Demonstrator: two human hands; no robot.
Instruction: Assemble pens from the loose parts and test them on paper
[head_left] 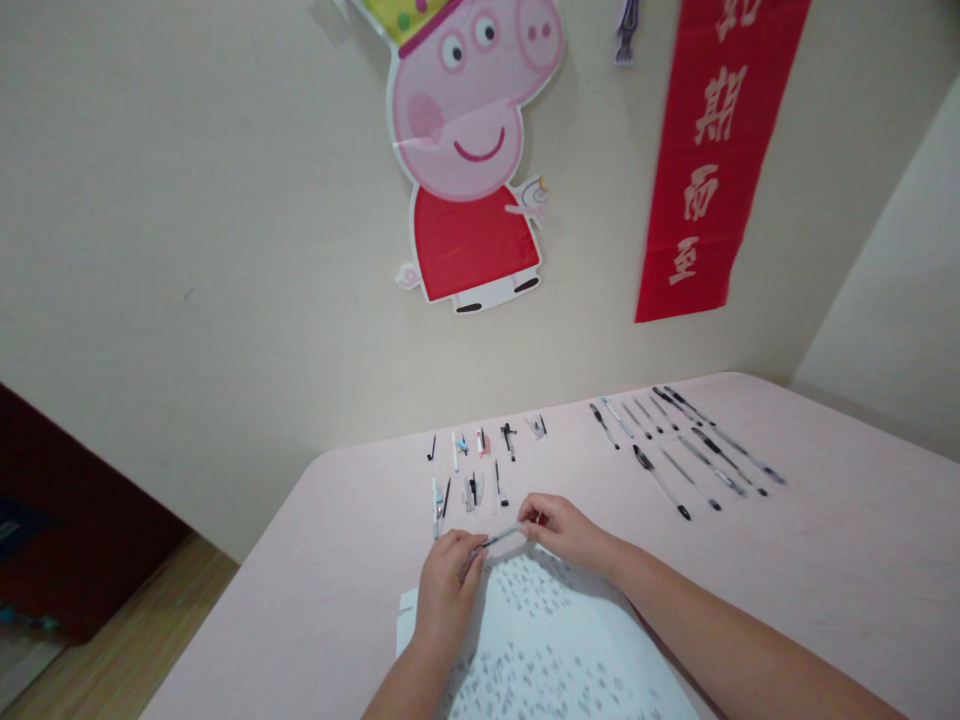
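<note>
Your L hand (448, 582) is in a pinch, thumb & fingers together, back of hand up, tips twd R. Your R hand (566, 530) sits a bit further fwd, also pinching, tips twd L. Bare R forearm (705, 612) comes in diag. from lower R; L forearm (409, 682), also bare, from btm.

The bare, rounded L hand (445, 592) joins a bare, smooth L forearm (411, 672), cut by frame's lower edge. The bare, rounded R hand (568, 531) continues into a bare, smooth R forearm (720, 612), widening twd. frame edge.
</note>
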